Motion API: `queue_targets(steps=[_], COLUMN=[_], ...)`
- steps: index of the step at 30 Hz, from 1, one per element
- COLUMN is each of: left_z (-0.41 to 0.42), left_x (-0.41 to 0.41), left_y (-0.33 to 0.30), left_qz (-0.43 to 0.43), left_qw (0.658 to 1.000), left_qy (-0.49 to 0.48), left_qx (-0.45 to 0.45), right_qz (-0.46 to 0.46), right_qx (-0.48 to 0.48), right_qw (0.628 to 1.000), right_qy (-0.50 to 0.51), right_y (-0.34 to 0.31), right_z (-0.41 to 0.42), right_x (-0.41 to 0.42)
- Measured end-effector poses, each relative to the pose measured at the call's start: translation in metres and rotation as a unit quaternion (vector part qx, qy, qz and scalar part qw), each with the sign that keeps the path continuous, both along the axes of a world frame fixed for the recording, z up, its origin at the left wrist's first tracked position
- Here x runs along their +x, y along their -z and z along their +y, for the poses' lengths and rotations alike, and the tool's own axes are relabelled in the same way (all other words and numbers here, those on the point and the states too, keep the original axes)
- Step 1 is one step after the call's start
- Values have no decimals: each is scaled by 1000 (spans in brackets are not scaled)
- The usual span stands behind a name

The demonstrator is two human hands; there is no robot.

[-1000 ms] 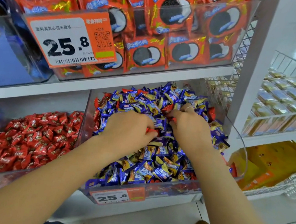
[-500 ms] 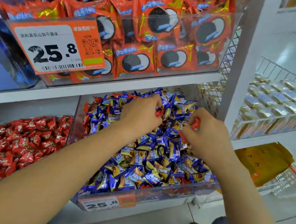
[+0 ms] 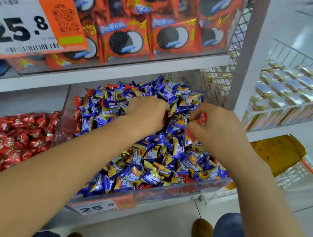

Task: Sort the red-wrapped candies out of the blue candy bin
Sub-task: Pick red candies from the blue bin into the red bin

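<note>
The red candy (image 3: 202,118) is small, with a glossy red wrapper and a twisted end. It is pinched in the curled fingertips of the right hand (image 3: 216,129), which is raised just above the blue candies (image 3: 151,158) toward the back right of the heap. A second bit of red wrapper shows at the fingertips of the left hand (image 3: 145,114). That hand is curled palm-down into the top of the heap, and its fingers close on this red piece. More stray red wrappers (image 3: 113,86) lie at the back and left edge of the same heap.

The blue candy bin (image 3: 180,198) is a clear plastic box on the lower shelf, filled high with blue and yellow wrapped candies. A price tag (image 3: 97,207) reading 25.8 is fixed to its front wall.

Just beside it on the left, a second clear bin (image 3: 57,122) holds only red candies (image 3: 6,136).

On the shelf above, another clear bin (image 3: 182,49) holds orange packets of sandwich cookies (image 3: 124,40) and carries a large 25.8 price tag (image 3: 26,17).

To the right, a wire basket (image 3: 294,116) holds rows of pale wrapped packets (image 3: 299,82)
</note>
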State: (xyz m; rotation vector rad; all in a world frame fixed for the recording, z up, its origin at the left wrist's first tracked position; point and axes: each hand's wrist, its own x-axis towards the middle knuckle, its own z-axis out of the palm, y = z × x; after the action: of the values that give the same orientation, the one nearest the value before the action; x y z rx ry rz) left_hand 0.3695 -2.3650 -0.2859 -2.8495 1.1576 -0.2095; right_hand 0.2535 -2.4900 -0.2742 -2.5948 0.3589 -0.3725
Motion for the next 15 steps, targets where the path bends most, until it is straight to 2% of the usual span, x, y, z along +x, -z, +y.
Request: queue_targets(steps=[3,6,9,12,13,15], left_z=[7,25,44,54,55,60], left_x=[2,-2,-8,-16,-19,-26], left_y=[3,2,-6,-12,-14,-16], left_qz=[22,73,194,309,332,342], left_qw=[999,986,942,876,861,852], left_qy=[-5,-18,-44,-47,-51,-57], left_qx=[-47,-147,-269,-368,-383,-393], right_qz=[6,-5,-5,-2,-8,-27], right_qx=[-7,-5,3,30,32,17], right_qw=[1000,1000,999,995,993,992], right_qy=[-11,-12,-33,-95,-111,-119], right_y=[5,6,2,3,5,8], right_z=[1,3,10,26,32,40], right_x=[2,4,8,11,12,15])
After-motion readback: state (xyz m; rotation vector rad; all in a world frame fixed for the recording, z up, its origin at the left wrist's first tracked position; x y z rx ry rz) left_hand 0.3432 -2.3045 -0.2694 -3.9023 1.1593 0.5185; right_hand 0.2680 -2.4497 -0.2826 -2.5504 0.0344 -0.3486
